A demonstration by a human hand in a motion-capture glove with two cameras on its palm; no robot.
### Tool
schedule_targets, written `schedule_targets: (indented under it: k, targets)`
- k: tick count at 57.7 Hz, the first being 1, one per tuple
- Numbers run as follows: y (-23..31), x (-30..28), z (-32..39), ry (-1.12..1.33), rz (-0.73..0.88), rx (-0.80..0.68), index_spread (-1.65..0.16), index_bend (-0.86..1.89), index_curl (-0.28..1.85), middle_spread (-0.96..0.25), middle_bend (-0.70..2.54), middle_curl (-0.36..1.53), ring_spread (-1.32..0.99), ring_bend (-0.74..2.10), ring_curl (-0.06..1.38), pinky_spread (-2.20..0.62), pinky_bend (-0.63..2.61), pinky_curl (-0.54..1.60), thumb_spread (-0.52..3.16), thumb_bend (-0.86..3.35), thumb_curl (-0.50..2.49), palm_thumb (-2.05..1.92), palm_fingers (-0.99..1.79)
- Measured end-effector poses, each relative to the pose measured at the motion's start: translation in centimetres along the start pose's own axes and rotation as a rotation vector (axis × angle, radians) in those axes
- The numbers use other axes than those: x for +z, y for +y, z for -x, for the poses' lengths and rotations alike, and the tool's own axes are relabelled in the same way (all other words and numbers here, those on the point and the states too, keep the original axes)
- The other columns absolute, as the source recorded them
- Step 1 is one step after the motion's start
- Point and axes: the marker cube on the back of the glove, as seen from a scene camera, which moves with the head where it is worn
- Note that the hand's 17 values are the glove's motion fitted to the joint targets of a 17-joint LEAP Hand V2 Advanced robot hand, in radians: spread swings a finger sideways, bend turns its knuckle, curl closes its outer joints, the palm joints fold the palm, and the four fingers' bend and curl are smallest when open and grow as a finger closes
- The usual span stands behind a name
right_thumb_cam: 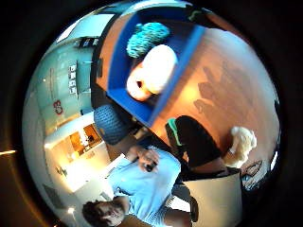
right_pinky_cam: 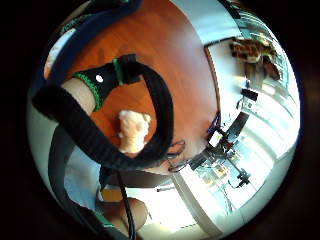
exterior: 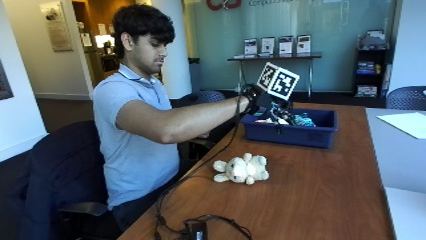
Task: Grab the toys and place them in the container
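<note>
A cream teddy bear lies on the brown wooden table, near its left edge in front of the person. Behind it stands a blue container. Inside it are a teal knitted toy and a rounded white and peach toy. My gloved right hand hovers above the container's near left corner, holding nothing, its fingers relaxed. From the palm the teddy bear shows on the table below, well apart from the hand. It also lies at the edge of the thumb side palm view.
A black cable with a small device lies on the table's near end. A white sheet rests on the grey table to the right. Dark office chairs stand along the table's left side.
</note>
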Motion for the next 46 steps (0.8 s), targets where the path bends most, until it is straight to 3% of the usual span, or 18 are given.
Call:
schedule_targets:
  k: [11, 23, 27, 34, 46]
  targets:
    - [5.2, 7.0, -6.0, 0.022, 0.105, 0.092, -0.32, 0.14, 0.35, 0.06, 0.13, 0.31, 0.01, 0.3, 0.35, -0.03, 1.41, 0.39, 1.5, 0.04, 0.35, 0.09, -0.12]
    - [5.9, 15.0, -8.6, 0.019, 0.207, 0.126, -0.32, 0.08, 0.27, 0.06, 0.1, 0.26, 0.01, 0.23, 0.33, -0.09, 1.53, 0.4, 1.57, 0.11, 0.36, 0.24, -0.19]
    - [5.3, 16.5, -8.6, -0.047, 0.105, 0.098, -0.31, 0.09, 0.25, 0.07, 0.08, 0.23, 0.01, 0.32, 0.35, -0.14, 1.54, 0.4, 1.64, 0.18, 0.38, 0.33, -0.12]
    - [4.0, 16.1, -8.2, -0.1, -0.142, 0.04, -0.29, 0.24, 0.27, 0.05, 0.19, 0.24, -0.06, 0.71, 0.42, -0.24, 1.38, 0.33, 1.69, 0.44, 0.49, 0.65, 0.52]
    - [2.0, 11.5, -6.8, -0.147, -0.254, -0.003, -0.25, 0.44, 0.42, 0.02, 0.2, 0.3, -0.13, 0.78, 0.52, -0.29, 1.23, 0.33, 1.52, 0.56, 0.7, 0.92, 0.65]
